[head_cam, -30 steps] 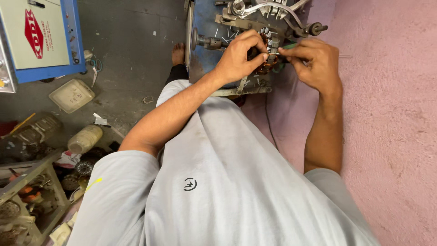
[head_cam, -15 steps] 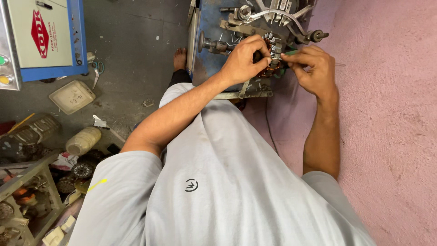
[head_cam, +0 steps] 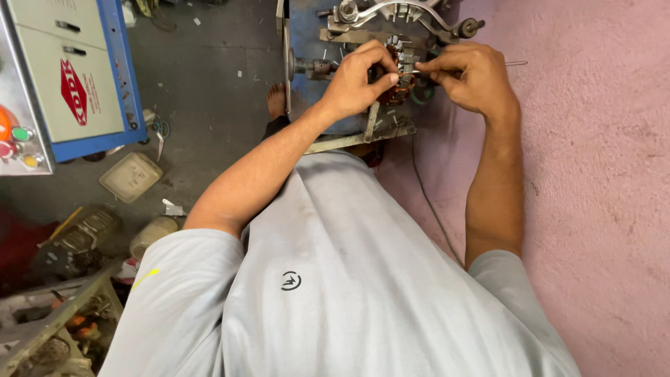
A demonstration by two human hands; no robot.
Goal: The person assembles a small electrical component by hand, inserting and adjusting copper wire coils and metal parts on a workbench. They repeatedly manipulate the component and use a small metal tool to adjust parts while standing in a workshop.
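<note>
Left hand point(head_cam: 359, 78) curls around copper-wound motor core point(head_cam: 398, 77), top centre of frame, on blue winding machine point(head_cam: 314, 42). Right hand point(head_cam: 471, 77) pinches thin metal rod point(head_cam: 516, 63); long axis horizontal, tip pointing left into core.

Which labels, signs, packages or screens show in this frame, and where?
Red label: hexagon-like badge with pale lettering on the cream door of the blue-framed cabinet, upper left.
Round emblem: small dark printed mark on the grey shirt, centre bottom.
No screens; no clear packages.
</note>
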